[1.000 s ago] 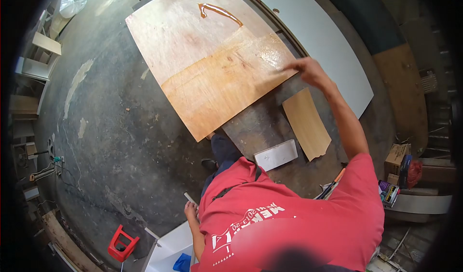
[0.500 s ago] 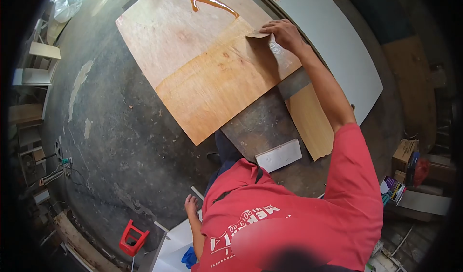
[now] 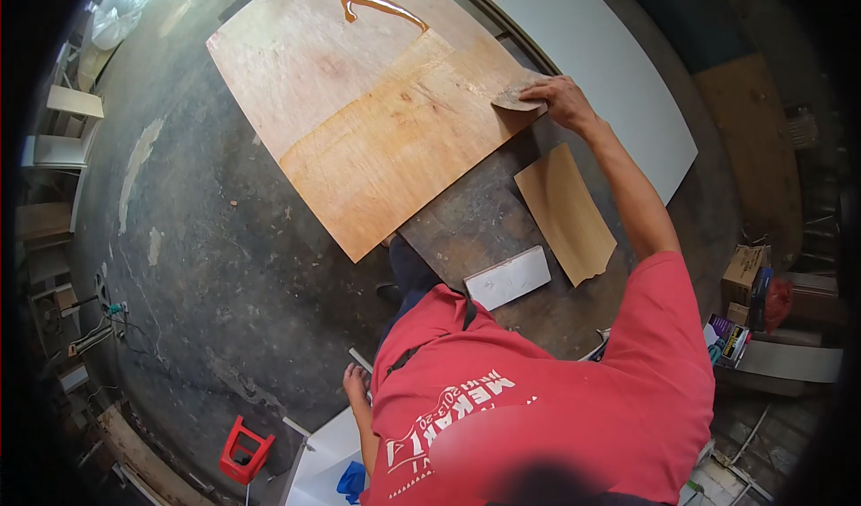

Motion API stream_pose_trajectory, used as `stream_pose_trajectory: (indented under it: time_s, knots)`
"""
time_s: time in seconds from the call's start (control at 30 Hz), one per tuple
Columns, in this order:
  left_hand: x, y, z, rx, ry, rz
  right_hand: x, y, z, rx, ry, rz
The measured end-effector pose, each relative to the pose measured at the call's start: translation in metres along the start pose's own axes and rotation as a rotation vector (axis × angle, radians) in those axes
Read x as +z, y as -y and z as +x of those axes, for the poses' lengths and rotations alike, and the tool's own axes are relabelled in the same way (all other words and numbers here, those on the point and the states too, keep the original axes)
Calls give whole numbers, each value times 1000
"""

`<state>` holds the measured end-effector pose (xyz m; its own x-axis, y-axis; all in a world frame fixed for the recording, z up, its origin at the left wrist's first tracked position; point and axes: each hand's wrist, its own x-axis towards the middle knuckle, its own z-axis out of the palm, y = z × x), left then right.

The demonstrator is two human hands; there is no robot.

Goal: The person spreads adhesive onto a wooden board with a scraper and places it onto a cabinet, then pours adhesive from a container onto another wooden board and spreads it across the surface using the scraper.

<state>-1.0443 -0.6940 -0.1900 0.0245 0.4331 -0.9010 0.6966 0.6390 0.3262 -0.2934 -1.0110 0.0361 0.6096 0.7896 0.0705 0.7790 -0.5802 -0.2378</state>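
Observation:
A large wooden board (image 3: 359, 121) carries a glossy coat over its near part, and a thick amber streak of liquid (image 3: 386, 6) lies near its far edge. My right hand (image 3: 567, 103) grips a thin, flat spreader (image 3: 518, 97) at the board's right corner, with the spreader's edge against the coated surface. Low on the left, my left hand (image 3: 356, 381) hangs beside my body, near the end of a pale strip (image 3: 360, 360). Its fingers show only in part, and whether they hold anything is unclear.
A long white panel (image 3: 610, 67) lies beyond the board's right side. Nearer me are a loose brown sheet (image 3: 567, 215) and a white block (image 3: 508, 278). A red stool (image 3: 246, 449) stands at lower left. Boxes (image 3: 743, 273) sit at the right.
The spreader in my right hand moved from the board's corner up across the coat, then back down to the right corner. My left hand stays low beside my body.

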Motion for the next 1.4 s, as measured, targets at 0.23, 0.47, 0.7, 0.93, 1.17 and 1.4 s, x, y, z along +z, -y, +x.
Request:
stream_pose_trajectory:
  time_s: [0.23,0.47,0.7,0.93,1.17,1.4]
  knots:
    - [-7,12,7,8,9,8,-11,3,-53,41,17,30]
    - [-1,5,2,25,-67,-49,-55,54,-23,238,207,-12]
    - [-5,8,19,-5,-20,-24,50,117,39,-16,-134,-212]
    - [-3,3,7,10,-75,20,24,84,95,257,-116,-43]
    - [-2,24,4,-11,-64,-122,13,61,35,-183,37,-31]
    - [4,52,22,186,-23,16,-26,80,-39,-47,280,73]
